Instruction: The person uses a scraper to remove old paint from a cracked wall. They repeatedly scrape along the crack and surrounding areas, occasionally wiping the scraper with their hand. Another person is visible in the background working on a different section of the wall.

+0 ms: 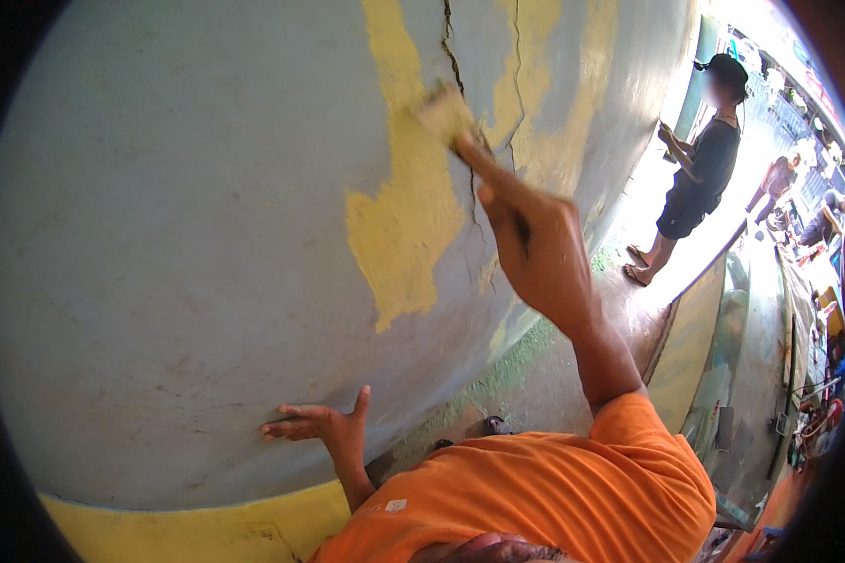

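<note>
A grey wall (207, 235) with uneven yellow patches (399, 244) fills most of the view. Dark cracks (453, 61) run down it near the upper middle. My right hand (535, 235) is closed round a wide, flat paintbrush (444, 113), raised to the wall beside the largest crack. Motion blurs its pale head, and my fingers hide most of the handle. Lower down, my left hand (329, 424) has its fingers spread close to the wall; I cannot tell whether it presses on the surface. It holds nothing.
A person (709, 169) in dark clothes stands by the wall's far right end. Beyond, other people (777, 178) are among clutter. Glass-like panels (742, 375) lie to my right. A yellow band (216, 530) runs along the lower left.
</note>
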